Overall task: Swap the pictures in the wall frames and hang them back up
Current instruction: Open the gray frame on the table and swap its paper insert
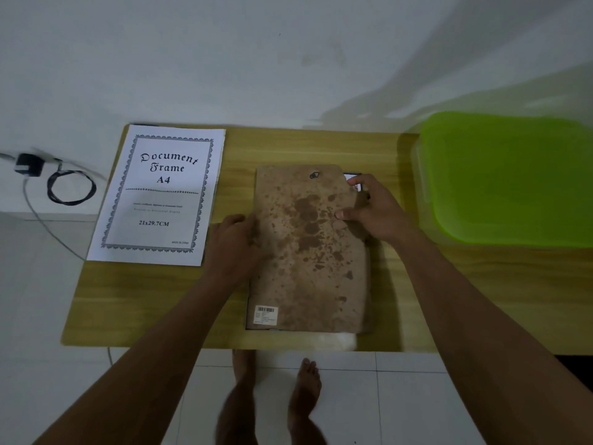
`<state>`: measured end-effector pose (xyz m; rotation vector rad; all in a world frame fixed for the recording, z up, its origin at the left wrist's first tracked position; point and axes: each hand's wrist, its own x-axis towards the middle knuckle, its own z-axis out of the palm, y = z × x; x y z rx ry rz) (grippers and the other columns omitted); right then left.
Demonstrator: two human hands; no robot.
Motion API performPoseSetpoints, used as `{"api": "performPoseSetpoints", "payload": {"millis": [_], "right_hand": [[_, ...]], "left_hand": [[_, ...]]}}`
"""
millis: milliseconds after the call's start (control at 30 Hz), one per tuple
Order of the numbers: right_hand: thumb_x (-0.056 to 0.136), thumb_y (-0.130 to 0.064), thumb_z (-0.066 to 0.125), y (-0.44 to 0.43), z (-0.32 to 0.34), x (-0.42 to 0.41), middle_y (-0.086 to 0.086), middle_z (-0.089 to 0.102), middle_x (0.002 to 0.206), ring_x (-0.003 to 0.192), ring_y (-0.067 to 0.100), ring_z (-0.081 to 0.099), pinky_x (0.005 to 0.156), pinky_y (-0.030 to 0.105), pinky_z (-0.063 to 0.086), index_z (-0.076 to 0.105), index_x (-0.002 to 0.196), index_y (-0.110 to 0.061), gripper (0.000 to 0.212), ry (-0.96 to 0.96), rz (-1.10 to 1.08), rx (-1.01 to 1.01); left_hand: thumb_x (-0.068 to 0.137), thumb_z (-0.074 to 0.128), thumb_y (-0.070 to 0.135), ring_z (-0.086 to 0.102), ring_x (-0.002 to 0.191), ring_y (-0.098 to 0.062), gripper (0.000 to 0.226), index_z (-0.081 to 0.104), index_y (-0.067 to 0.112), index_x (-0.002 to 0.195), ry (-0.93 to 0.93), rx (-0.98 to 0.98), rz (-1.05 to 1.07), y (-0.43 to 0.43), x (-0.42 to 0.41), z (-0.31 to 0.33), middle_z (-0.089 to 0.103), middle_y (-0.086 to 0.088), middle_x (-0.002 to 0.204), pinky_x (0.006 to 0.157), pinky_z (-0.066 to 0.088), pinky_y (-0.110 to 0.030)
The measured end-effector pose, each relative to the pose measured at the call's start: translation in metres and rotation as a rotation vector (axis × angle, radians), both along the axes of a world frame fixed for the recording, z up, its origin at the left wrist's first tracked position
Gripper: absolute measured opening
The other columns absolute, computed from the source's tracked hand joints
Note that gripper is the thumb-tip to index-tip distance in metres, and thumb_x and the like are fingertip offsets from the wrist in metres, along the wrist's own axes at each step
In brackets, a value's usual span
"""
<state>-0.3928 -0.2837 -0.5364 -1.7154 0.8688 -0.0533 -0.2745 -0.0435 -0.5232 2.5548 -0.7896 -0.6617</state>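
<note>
The picture frame [247, 319] lies face down on the wooden table [144, 300], near the centre and close to the near edge. Only a thin black rim of it shows at the lower left and the upper right. The stained brown backing board [308, 252] lies on top of it, set slightly askew. A metal hanger clip [314, 175] sits near the far edge of the board and a barcode label [265, 314] at its near left corner. The left hand [234, 239] is at the left edge of the board, about midway along, and grips that edge with curled fingers. The right hand [372, 210] is at the upper right of the board. Its thumb lies flat on the board surface and its index finger reaches to the far right corner. It cannot be determined whether the other fingers hook under the right edge. A printed sheet [157, 194] marked "Document Frame A4" lies on the table to the left of the frame, apart from it. A green plastic container [507, 178] stands at the right. A charger [28, 164] with a coiled cable [71, 187] lies beyond the left end of the table.
</note>
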Motion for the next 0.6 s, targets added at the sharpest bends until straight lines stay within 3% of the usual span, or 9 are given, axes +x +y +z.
{"api": "performPoseSetpoints", "payload": {"millis": [67, 167, 233, 333, 433, 533, 600], "right_hand": [[0.079, 0.003, 0.077, 0.001, -0.002, -0.002, -0.02, 0.057, 0.098, 0.075, -0.011, 0.061, 0.065, 0.012, 0.051, 0.056, 0.129, -0.016, 0.057, -0.002, -0.019, 0.022], [0.078, -0.001, 0.08, 0.006, -0.004, -0.007, -0.015, 0.059, 0.103, 0.088, 0.002, 0.061, 0.085, 0.033, 0.055, 0.052, 0.136, -0.022, 0.069, 0.006, -0.079, 0.012], [0.072, -0.006, 0.086, 0.011, -0.007, -0.01, -0.006, 0.063, 0.098, 0.089, 0.012, 0.065, 0.082, 0.042, 0.058, 0.047, 0.128, -0.022, 0.071, -0.009, -0.205, 0.052], [0.068, -0.012, 0.089, 0.02, -0.008, -0.013, -0.003, 0.067, 0.097, 0.088, 0.015, 0.068, 0.079, 0.046, 0.059, 0.046, 0.116, -0.022, 0.065, -0.051, -0.303, 0.044], [0.072, -0.006, 0.086, 0.026, -0.003, -0.017, 0.001, 0.067, 0.109, 0.093, 0.013, 0.067, 0.074, 0.038, 0.058, 0.052, 0.125, -0.021, 0.064, -0.122, -0.334, 0.116], [0.075, 0.003, 0.08, 0.032, 0.006, -0.024, -0.008, 0.061, 0.112, 0.097, 0.002, 0.06, 0.072, 0.025, 0.052, 0.045, 0.144, -0.026, 0.082, -0.129, -0.236, 0.154], [0.077, 0.005, 0.077, 0.036, 0.01, -0.026, -0.01, 0.058, 0.114, 0.102, 0.004, 0.059, 0.077, 0.027, 0.052, 0.041, 0.145, -0.025, 0.083, -0.101, -0.205, 0.13]], "left_hand": [[0.078, 0.059, 0.023, 0.05, 0.119, -0.037, 0.051, 0.06, 0.014, 0.129, -0.025, -0.031, 0.024, 0.001, -0.001, -0.001, 0.057, -0.02, 0.126, 0.096, 0.044, -0.047], [0.072, 0.051, 0.028, 0.058, 0.104, -0.035, 0.058, 0.061, 0.019, 0.128, -0.017, -0.122, 0.077, 0.0, -0.002, -0.001, 0.062, -0.018, 0.117, 0.084, 0.051, -0.042], [0.077, 0.054, 0.023, 0.062, 0.089, -0.023, 0.057, 0.057, 0.024, 0.133, 0.037, -0.192, 0.134, -0.002, -0.003, 0.001, 0.065, -0.008, 0.108, 0.071, 0.048, -0.029], [0.087, 0.059, 0.013, 0.056, 0.077, -0.001, 0.057, 0.048, 0.027, 0.141, 0.145, -0.254, 0.227, -0.002, 0.0, 0.003, 0.063, 0.005, 0.105, 0.06, 0.039, -0.015], [0.089, 0.061, 0.016, 0.06, 0.086, -0.009, 0.061, 0.042, 0.03, 0.145, 0.162, -0.28, 0.271, 0.001, 0.006, 0.005, 0.064, 0.008, 0.107, 0.067, 0.046, -0.02], [0.088, 0.062, 0.01, 0.06, 0.097, -0.013, 0.066, 0.039, 0.029, 0.147, 0.214, -0.318, 0.295, 0.002, 0.009, 0.01, 0.065, 0.006, 0.107, 0.083, 0.052, -0.033], [0.087, 0.061, 0.006, 0.059, 0.099, -0.013, 0.067, 0.039, 0.026, 0.147, 0.231, -0.345, 0.285, 0.001, 0.01, 0.016, 0.065, 0.005, 0.106, 0.087, 0.052, -0.036]]}}
